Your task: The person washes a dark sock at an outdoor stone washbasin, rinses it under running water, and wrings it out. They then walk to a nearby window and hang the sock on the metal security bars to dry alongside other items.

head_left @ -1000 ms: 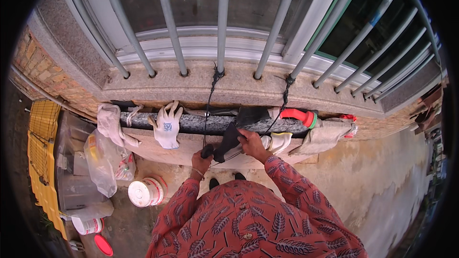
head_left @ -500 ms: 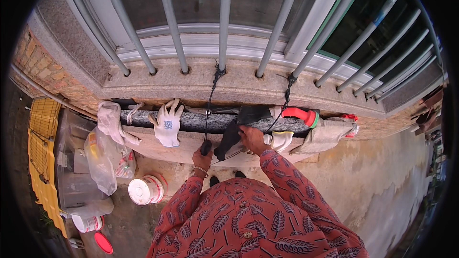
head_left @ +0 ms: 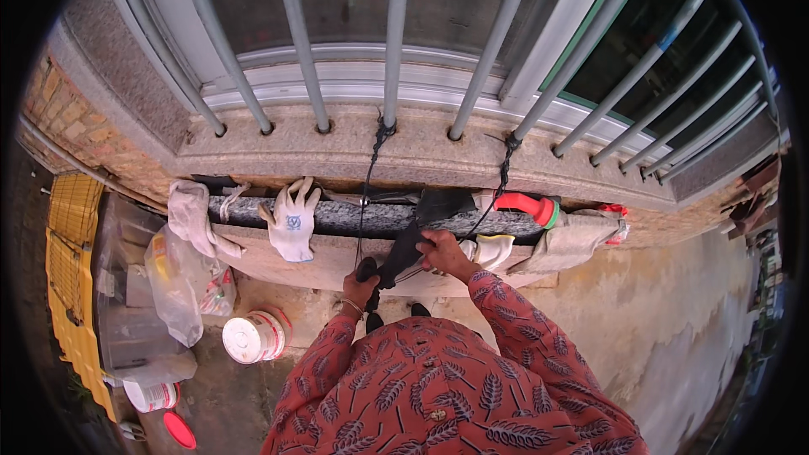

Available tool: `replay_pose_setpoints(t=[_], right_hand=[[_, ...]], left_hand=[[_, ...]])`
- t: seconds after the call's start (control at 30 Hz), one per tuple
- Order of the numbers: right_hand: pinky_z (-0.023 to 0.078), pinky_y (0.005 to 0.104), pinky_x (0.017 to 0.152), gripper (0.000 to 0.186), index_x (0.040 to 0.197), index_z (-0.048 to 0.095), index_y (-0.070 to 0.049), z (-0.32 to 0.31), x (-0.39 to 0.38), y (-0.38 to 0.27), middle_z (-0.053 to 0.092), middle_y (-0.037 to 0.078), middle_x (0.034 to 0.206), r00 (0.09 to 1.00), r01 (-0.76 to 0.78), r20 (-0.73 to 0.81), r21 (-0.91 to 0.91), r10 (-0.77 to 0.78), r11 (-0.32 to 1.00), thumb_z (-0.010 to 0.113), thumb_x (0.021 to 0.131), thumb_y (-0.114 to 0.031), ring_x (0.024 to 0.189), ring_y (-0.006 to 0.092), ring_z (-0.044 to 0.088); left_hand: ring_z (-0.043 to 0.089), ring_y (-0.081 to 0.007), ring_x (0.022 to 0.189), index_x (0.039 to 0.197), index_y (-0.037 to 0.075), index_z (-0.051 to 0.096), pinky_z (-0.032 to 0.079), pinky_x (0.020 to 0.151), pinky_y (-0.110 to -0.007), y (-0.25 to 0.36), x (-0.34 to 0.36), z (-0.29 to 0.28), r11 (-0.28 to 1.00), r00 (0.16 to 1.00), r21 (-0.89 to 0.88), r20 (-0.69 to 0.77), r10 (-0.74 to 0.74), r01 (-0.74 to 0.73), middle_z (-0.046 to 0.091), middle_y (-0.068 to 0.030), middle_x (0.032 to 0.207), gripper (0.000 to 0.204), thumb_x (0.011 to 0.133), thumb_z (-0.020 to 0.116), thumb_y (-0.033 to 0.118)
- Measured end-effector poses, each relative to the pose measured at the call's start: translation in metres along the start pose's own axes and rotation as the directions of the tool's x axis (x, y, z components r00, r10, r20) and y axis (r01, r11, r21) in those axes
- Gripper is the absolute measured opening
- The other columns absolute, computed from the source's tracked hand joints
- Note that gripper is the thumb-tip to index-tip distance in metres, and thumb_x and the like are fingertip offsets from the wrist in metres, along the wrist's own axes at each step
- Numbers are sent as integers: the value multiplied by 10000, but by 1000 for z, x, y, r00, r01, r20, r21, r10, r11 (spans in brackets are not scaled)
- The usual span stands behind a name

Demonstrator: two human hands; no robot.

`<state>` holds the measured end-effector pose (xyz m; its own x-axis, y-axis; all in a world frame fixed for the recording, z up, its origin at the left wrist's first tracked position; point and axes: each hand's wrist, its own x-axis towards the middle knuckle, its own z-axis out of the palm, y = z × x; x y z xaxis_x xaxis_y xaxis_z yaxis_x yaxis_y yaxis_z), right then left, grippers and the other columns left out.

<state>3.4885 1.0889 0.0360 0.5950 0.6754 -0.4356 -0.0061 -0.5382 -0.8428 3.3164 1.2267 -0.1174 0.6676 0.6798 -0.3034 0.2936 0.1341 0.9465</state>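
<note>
My left hand (head_left: 361,290) is closed around a dark, rounded, handle-like object (head_left: 366,269); a thin black cord (head_left: 367,177) tied to a window bar runs down to it. Beside it hangs a strip of black cloth (head_left: 401,254), draped over the front of the dark speckled stone ledge (head_left: 337,217). My right hand (head_left: 448,254) is closed at the cloth's right edge, its fingertips pinched together; what lies between them is hidden. A second black cord (head_left: 504,173) slants from another bar toward that hand. Thin dark line shows below the right hand.
Above is a window sill (head_left: 337,139) with grey metal bars (head_left: 396,34). Along the ledge lie a white work glove (head_left: 292,223), grey cloths (head_left: 192,212) and a red curved tube (head_left: 518,201). At lower left stand a white bucket (head_left: 253,337), plastic bags (head_left: 179,286) and a yellow crate (head_left: 72,253).
My left hand with the dark object has moved slightly right and down, closer to the cloth's lower end. My right hand has shifted slightly down and stays closed.
</note>
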Motion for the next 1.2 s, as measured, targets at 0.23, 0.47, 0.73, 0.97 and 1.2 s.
replay_pose_setpoints(t=[0.23,0.47,0.73,0.97,1.2], right_hand=[[452,395,611,193,878,566,-50,2,18,9,588,169,752,859,309,-89,-696,-504,649,549,744,-188,698,302,580],[457,381,631,227,805,564,-71,5,22,10,596,144,744,931,24,-203,-794,-302,607,548,753,-292,706,301,580],[459,387,647,265,804,560,-45,7,27,21,593,162,748,914,-22,-287,-741,-286,671,585,723,-296,723,311,579],[461,384,605,247,881,553,-20,12,2,17,591,171,745,850,161,-383,-466,-362,870,577,720,-205,686,315,580],[445,284,614,261,894,551,7,46,-29,-3,569,115,728,927,372,30,32,-373,928,617,741,-193,655,145,539]], left_hand=[[559,-160,557,789,13,613,444,535,-303,13,4,9,990,993,140,-111,32,-16,589,-72,619,257,610,678,187],[529,-104,508,795,12,609,427,481,-264,48,-12,12,991,992,-127,-118,35,-50,578,-38,617,190,656,658,132],[530,-96,515,902,4,590,433,472,-226,84,-19,33,915,998,-404,68,16,13,592,-26,706,218,695,640,54],[571,-181,664,1058,18,502,475,619,-302,73,-19,16,771,951,-578,288,-113,267,589,-90,888,371,690,507,-34],[485,-162,964,1195,56,367,403,822,-280,115,-44,23,796,861,-532,507,26,289,490,-58,1051,542,677,489,-41]])
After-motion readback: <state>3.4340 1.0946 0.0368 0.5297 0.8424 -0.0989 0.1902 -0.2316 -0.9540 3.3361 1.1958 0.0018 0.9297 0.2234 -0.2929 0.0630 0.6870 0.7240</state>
